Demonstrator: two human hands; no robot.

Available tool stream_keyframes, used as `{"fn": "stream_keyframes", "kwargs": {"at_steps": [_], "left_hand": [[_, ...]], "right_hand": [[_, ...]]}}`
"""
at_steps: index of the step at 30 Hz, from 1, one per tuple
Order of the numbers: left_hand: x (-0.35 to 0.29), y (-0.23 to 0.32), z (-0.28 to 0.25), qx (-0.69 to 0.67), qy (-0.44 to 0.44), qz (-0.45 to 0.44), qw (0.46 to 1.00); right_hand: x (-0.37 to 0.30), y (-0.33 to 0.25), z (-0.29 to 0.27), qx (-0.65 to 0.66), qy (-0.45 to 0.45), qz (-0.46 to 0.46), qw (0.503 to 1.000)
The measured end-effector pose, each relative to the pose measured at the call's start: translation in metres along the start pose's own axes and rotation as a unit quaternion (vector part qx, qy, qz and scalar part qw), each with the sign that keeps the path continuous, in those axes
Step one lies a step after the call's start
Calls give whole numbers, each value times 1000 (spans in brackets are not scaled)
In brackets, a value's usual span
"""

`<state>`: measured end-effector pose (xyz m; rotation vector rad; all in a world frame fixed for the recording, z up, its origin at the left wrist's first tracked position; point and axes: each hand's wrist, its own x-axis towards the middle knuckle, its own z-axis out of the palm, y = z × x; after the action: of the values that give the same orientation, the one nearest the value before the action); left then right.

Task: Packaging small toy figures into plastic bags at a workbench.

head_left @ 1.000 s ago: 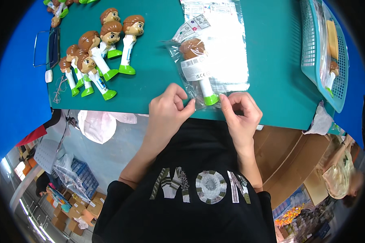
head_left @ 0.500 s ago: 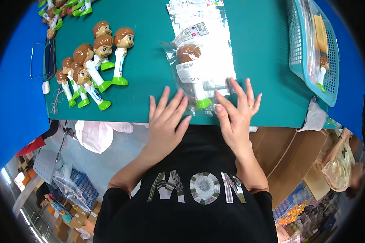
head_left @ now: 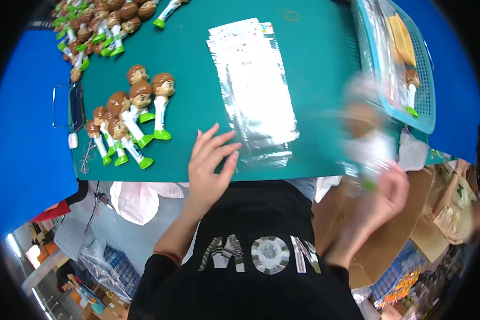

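Closest in, at the bottom centre, there's a black shirt with patterned lettering, and a brown cardboard box sits off to the lower right. Left hand is around the middle of the frame, empty, fingers loosely spread, right by the lower left corner of the bag stack; can't tell if the fingertips actually touch it. Right hand is right of centre and pretty blurry, but its fingers are closed around the lower end of a bagged figure, near the green foot. The figure's brown head end points up the frame, just beside the basket; the rest is smeared.

The stack of clear bags lies flat on the green worktop, upper centre. Left of that is a loose cluster of brown-haired figures with white bodies and green feet. Upper right there's a blue basket with a yellow piece and another figure in it. Farthest back, upper left, is a big heap of figures.
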<state>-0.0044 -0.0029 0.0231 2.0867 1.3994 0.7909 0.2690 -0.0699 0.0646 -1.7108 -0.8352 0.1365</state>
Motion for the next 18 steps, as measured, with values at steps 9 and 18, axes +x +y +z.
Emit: {"fn": "stream_keyframes", "kwargs": {"at_steps": [9,18], "left_hand": [[30,-41,-58,95,142,-250,953],[45,-69,-73,131,55,-177,974]], "right_hand": [[-8,334,-353,-466,-77,301,828],[5,390,-250,-532,-142,175,816]]}}
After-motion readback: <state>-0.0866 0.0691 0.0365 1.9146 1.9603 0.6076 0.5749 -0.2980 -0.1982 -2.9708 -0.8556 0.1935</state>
